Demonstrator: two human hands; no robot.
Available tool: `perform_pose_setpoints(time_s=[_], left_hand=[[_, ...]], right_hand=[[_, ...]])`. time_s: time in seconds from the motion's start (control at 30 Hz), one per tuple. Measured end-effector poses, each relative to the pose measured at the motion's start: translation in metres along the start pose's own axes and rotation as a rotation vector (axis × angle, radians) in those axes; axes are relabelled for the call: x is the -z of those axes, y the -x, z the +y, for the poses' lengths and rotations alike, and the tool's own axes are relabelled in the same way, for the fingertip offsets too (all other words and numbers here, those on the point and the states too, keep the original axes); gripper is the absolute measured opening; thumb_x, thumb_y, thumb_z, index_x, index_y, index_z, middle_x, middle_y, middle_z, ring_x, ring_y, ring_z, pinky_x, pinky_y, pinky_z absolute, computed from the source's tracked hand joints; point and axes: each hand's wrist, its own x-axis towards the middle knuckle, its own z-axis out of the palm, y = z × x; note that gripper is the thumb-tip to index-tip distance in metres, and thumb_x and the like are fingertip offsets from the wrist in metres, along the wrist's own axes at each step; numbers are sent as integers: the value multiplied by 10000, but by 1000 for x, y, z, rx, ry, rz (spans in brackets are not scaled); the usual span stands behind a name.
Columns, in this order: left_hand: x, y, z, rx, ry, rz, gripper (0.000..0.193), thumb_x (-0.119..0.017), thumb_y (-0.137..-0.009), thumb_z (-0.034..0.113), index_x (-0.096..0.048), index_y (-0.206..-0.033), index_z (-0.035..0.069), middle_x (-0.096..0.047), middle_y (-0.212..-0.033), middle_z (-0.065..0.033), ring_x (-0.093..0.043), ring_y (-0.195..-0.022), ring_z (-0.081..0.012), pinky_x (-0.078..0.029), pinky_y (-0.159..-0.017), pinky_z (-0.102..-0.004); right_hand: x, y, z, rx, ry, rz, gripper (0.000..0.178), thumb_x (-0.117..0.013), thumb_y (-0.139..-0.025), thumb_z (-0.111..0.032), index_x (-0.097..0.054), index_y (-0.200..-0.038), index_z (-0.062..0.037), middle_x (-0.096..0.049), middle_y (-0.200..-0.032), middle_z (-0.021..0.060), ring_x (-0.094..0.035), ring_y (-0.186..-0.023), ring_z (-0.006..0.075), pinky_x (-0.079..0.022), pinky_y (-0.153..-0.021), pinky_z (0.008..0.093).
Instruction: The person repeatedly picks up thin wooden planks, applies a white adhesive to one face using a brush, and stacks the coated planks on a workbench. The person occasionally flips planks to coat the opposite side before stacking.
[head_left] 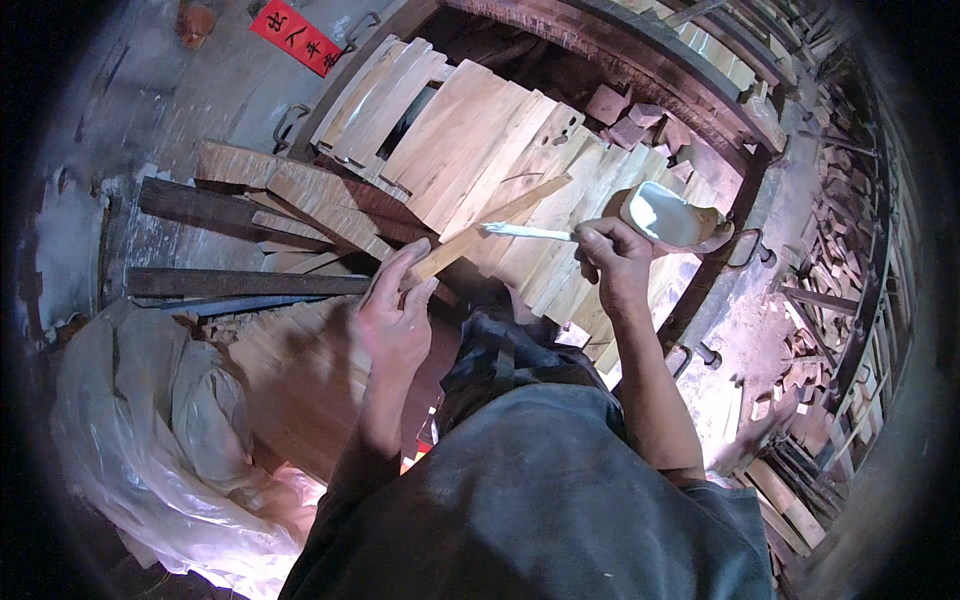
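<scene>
one wood strip [527,204] lies over boards [460,140] too overlapped to count, its near end pinched by the left hand [393,310]; the right hand [618,262] grips one brush [535,233], white tip at the strip, near one cup [678,213]. coating seems barely started: most visible wood there looks bare, apparently left to do.

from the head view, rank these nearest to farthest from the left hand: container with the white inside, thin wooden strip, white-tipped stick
From the left hand:
1. Thin wooden strip: between its thumb and fingers.
2. White-tipped stick: to its right, in the right hand.
3. Container with the white inside: farthest right, beside the right hand.
</scene>
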Motion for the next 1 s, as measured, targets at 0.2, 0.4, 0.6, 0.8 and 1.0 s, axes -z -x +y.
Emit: perform_pose_setpoints(time_s=[0.2,0.4,0.6,0.8,1.0], left_hand=[[4,-2,3,94,20,-26,419,-612,-846,-124,-609,-1259,-50,-659,-1242,-123,-601,-1191,-201,-446,-1044,-320],[3,-6,6,86,-33,-18,424,-637,-834,-112,-613,-1252,-45,-674,-1228,-129,-625,-1144,-199,-475,-1000,-319],[7,-2,6,100,-191,-26,514,-618,-851,-97,-510,-1354,-78,-664,-1234,-164,-630,-1146,-237,-482,-994,-335],[-1,9,-3,9,-112,69,564,-610,-860,-95,-423,-1393,-91,-668,-1209,-191,-660,-1084,-251,-511,-937,-332],[10,10,-6,234,-283,1,620,-669,-888,-5,-413,-1450,-61,-557,-1373,-245,-580,-1212,-283,-424,-1072,-380]], right_hand=[[0,-36,14,283,535,209,157,-694,-896,-156,-714,-905,-1,-668,-698,91,-619,-615,176,-487,-593,313],[-37,9,-17,549,653,118,83,-725,-850,-91,-690,-895,-31,-654,-777,153,-654,-668,288,-504,-607,363],[-79,57,-66,758,541,-209,129,-741,-802,-72,-674,-902,-27,-580,-720,134,-604,-626,314,-485,-558,388],[-48,23,-24,405,411,-11,94,-691,-881,-101,-708,-916,-15,-679,-794,143,-669,-708,213,-510,-629,332],[19,-81,64,304,641,348,134,-668,-888,-153,-715,-920,-32,-705,-796,164,-685,-713,279,-523,-673,379]])
